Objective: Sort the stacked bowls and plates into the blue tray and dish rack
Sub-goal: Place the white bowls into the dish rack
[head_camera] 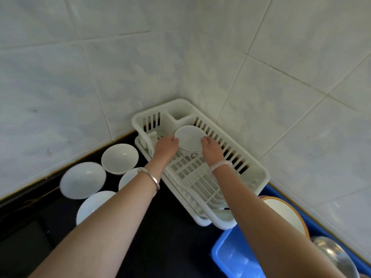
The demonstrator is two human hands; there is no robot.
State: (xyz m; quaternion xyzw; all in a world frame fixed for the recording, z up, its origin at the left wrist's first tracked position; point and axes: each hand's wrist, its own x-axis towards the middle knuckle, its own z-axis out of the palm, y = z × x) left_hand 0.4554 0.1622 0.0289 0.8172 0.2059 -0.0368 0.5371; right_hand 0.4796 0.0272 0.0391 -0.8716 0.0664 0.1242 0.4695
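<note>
Both hands are on one white bowl (190, 139) at the far end of the rack (259, 174), just in front of the cutlery pocket. The left hand (166, 146) grasps its left side and the right hand (212, 149) its right side, fingers curled against the wall at the rim, so the bowl is clasped between them. It is tilted, mouth toward the camera; whether its foot rests on the rack's grid I cannot tell, since the hands hide it.

Four more bowls (119, 158) sit mouth up and close together on the dark worktop (170, 237), left of the rack; two are partly behind the left forearm. The blue tray (226, 251) lies just beside the rack's near corner; a plate (285, 215) with an orange edge and a metal bowl (337, 255) show past the right forearm, seemingly in the tray.

The bowl looks like glazed ceramic: stiff, smooth, fairly weighty, likely slick if wet and apt to chip on a knock. Opposite sides just under the rim are the sound place to hold it; it wants lowering gently, since the plastic rack looks light and could shift.
</note>
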